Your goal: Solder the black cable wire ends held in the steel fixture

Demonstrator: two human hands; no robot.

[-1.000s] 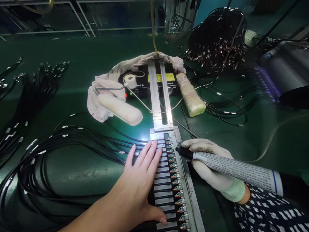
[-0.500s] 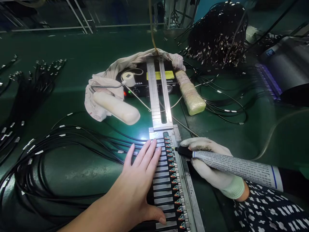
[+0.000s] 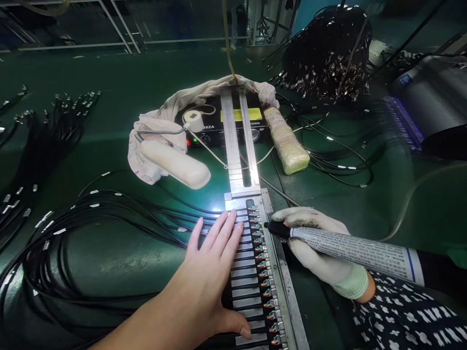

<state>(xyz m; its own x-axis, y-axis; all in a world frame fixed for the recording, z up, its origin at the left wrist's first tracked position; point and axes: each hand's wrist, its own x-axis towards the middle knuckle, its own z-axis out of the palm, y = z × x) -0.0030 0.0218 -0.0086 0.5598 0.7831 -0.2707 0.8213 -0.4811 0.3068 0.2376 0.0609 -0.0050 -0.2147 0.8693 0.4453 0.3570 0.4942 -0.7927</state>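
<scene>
Your left hand [image 3: 207, 270] spread flat, fingers released, across black cables [image 3: 142, 208] lying in slotted metal fixture [image 3: 280, 279] on desk [image 3: 109, 260]. Your gloved right hand [image 3: 323, 243] has fingers clenched around printed tube [image 3: 350, 249], black tip [image 3: 279, 229] pointing left, just beside row of wired connectors [image 3: 263, 265] along fixture's right side.

- jig [image 3: 283, 287] sits mid-worktop [image 3: 120, 265], cables [image 3: 127, 206] lying across it and looping off left
- left hand [image 3: 209, 265] flat over the jig's left side, right hand [image 3: 310, 265] just off its right edge with the tool [image 3: 350, 252] in it
- rail [image 3: 233, 150] carries on from the jig's far end, crossing the control box [image 3: 216, 138]
- lamp [image 3: 175, 163] left of the rail, block [image 3: 286, 138] right
- cable bundle [image 3: 47, 141] toward the worktop's left edge, cable heap [image 3: 326, 53] near the far right corner, machine [image 3: 432, 99] toward the right edge
</scene>
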